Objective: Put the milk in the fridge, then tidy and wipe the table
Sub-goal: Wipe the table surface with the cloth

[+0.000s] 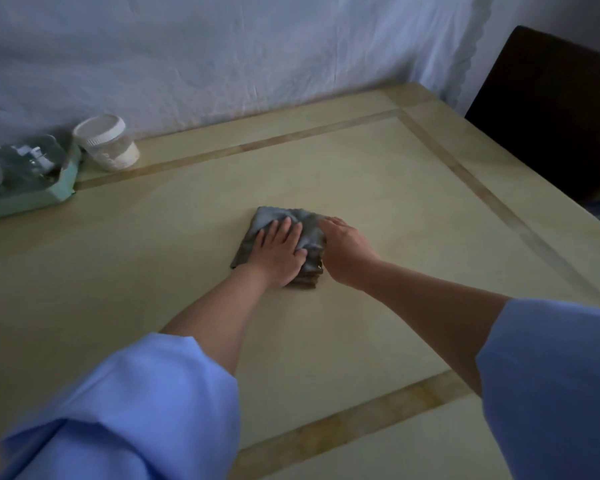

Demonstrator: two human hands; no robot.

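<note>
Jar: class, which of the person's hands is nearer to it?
Left. The left hand presses flat on the cloth, right of the jar and closer to the person; the right hand touches the cloth's right edge, farther from the jar.

At ten o'clock the left edge cuts off the tray point(32, 199), its contents too blurred to name. The left hand point(279, 252) covers the middle of the cloth point(267, 220); at three o'clock the right hand point(343, 252) hides its own grip.
</note>
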